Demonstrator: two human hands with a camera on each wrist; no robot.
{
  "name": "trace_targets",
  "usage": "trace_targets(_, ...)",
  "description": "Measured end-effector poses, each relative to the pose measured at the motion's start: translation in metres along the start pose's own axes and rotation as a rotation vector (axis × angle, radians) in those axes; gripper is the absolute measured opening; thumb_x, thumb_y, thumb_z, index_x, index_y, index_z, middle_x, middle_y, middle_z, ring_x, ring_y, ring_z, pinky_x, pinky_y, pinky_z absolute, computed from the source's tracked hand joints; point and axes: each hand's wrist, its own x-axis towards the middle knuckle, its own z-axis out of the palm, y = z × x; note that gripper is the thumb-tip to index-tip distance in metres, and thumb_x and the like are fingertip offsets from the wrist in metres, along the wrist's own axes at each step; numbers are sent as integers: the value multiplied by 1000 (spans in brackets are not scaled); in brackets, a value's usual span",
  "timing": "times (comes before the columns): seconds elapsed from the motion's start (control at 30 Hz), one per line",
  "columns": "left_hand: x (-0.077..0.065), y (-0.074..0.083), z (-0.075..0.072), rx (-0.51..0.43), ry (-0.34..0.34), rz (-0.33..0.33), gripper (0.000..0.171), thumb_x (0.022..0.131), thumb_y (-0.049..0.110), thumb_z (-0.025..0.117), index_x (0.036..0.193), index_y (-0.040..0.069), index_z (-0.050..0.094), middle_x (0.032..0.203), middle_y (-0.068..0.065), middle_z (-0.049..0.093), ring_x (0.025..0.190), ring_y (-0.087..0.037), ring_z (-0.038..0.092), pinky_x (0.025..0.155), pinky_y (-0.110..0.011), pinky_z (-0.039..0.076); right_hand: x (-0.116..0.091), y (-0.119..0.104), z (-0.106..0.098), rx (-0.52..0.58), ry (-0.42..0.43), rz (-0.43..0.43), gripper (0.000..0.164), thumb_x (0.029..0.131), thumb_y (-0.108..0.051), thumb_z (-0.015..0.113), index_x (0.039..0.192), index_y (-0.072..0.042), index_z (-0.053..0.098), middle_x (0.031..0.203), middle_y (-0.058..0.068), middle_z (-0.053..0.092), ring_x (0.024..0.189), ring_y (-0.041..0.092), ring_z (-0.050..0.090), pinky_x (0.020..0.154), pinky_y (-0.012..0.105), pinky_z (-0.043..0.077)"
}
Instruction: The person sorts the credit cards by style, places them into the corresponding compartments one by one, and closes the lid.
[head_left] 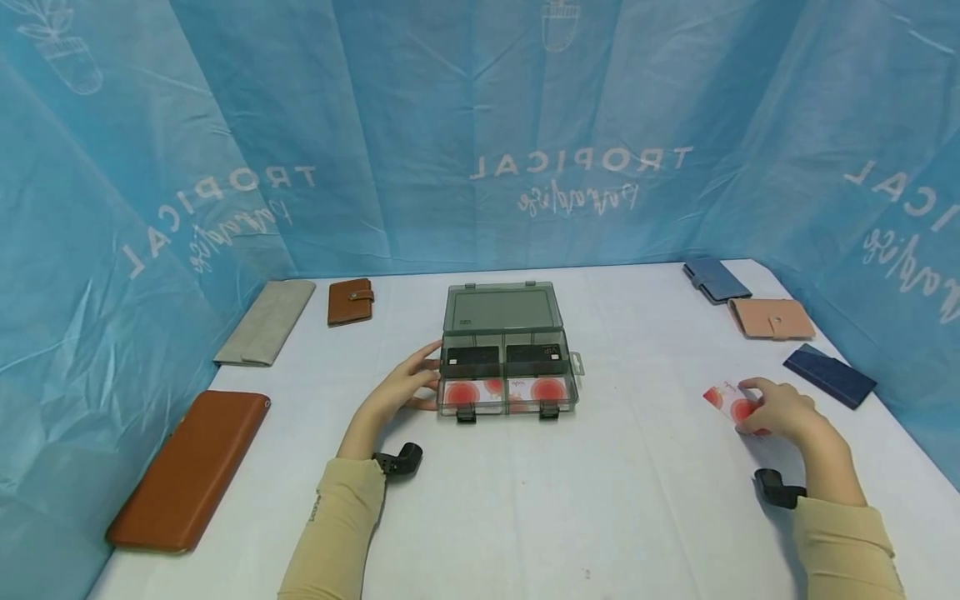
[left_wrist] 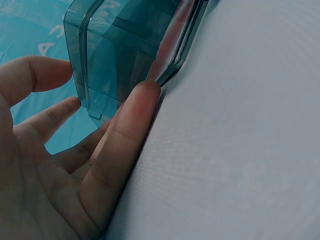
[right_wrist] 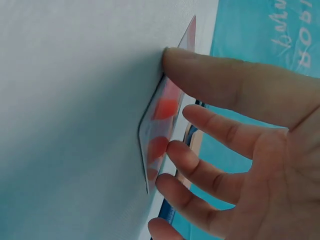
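A translucent grey-green plastic box [head_left: 504, 310] stands mid-table, its lid raised at the back. Two black cards [head_left: 472, 357] lie in its rear compartments and red-and-white cards [head_left: 547, 390] in the front ones. Against the box's left side rests my left hand [head_left: 401, 389], fingers extended; the left wrist view shows the thumb along the lower edge. Far to the right, my right hand [head_left: 783, 410] pinches a red-and-white card [head_left: 723, 398] between thumb and fingers by its edges, low over the white cloth. In the right wrist view, the card [right_wrist: 162, 112] appears nearly edge-on.
At left lie a large brown wallet [head_left: 191, 471], a grey wallet [head_left: 266, 323] and a small brown card holder [head_left: 349, 302]. On the right are a blue card holder [head_left: 716, 279], a tan one [head_left: 772, 319] and a navy wallet [head_left: 829, 375]. Blue curtains [head_left: 487, 133] enclose the table.
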Motion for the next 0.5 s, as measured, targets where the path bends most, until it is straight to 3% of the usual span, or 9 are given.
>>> trace_targets(0.2,-2,-3,-1,-4,0,-8,61,93,16,45,148,27,22,146,-17,29,109,-31,51,71,-36,56,4,-1,1,45,-55,13,78,73,-18,71,133,8,29,114,40,39,98,52,32,75,66,38)
trace_targets(0.37,-2,-3,-3,-2,18,-18,61,92,18,46,147,30,23,145,-14,31,108,-30,51,70,-35,56,7,-3,-2,98,-105,26,84,74,-18,70,137,7,20,124,45,19,102,53,28,84,72,31)
trace_targets(0.5,-1,-1,-2,7,3,0,60,93,18,45,148,28,22,145,-15,31,109,-31,51,71,-35,56,6,-2,-6,95,-82,36,85,73,-19,71,133,10,18,120,44,23,100,52,30,82,68,35)
